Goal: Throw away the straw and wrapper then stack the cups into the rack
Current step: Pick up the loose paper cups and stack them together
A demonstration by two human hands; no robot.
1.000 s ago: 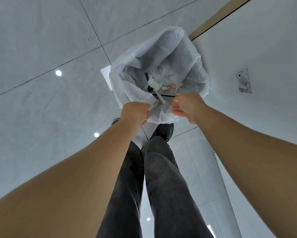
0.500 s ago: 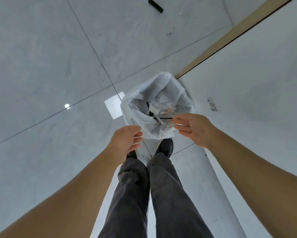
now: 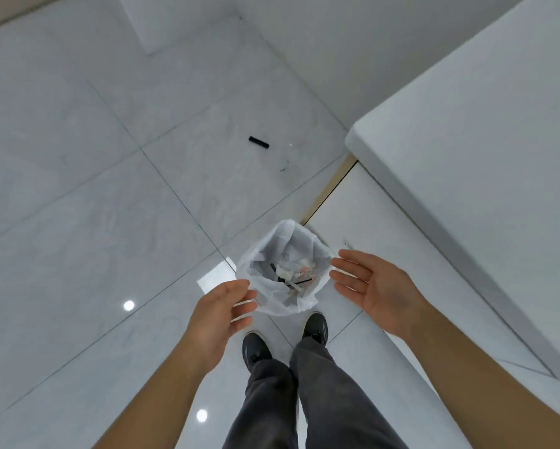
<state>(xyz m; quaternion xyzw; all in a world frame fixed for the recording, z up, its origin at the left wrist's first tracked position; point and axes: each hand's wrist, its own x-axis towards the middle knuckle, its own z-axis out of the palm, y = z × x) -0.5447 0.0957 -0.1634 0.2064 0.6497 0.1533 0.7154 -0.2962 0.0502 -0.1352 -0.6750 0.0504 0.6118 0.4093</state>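
A small bin lined with a white bag (image 3: 280,236) stands on the floor just ahead of my shoes. Inside it lie a thin black straw (image 3: 304,281), white wrappers (image 3: 285,271) and other scraps. My left hand (image 3: 222,314) hovers at the bin's near left side, fingers apart and holding nothing. My right hand (image 3: 374,285) is to the right of the bin, palm turned inward, fingers spread and empty. No cups or rack are in view.
A white counter (image 3: 485,131) runs along the right, with a white cabinet front (image 3: 398,244) below it. A short black object (image 3: 258,143) lies on the grey tiled floor beyond the bin. My shoes (image 3: 256,348) stand close to the bin.
Both hands have drawn back from the bag's rim and opened. The black straw has left my right fingers and lies in the bin. The view has risen, so the bin looks smaller.
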